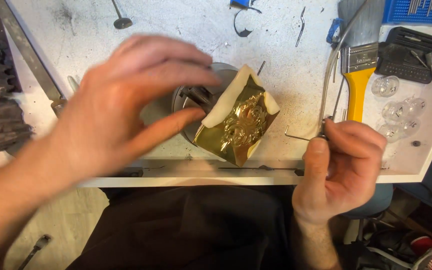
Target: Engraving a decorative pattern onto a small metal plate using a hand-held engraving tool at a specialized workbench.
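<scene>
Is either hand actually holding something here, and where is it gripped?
The right hand pinches a thin bent metal tool at its near end. The left hand holds nothing.

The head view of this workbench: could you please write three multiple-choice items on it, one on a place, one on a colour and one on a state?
1. Where does the brass plate sit?
A. on the round metal vise at the table's front edge
B. on the floor
C. inside the blue tray

2. What colour is the paintbrush handle?
A. red
B. yellow
C. green

3. What is the right hand doing?
A. lying flat and empty
B. gripping the paintbrush
C. pinching a thin bent metal tool

Answers:
1 A, the embossed plate rests on the vise, between the hands.
2 B, the handle below the metal ferrule is yellow.
3 C, its fingers close on the tool, while the left hand spreads open over the vise.
</scene>
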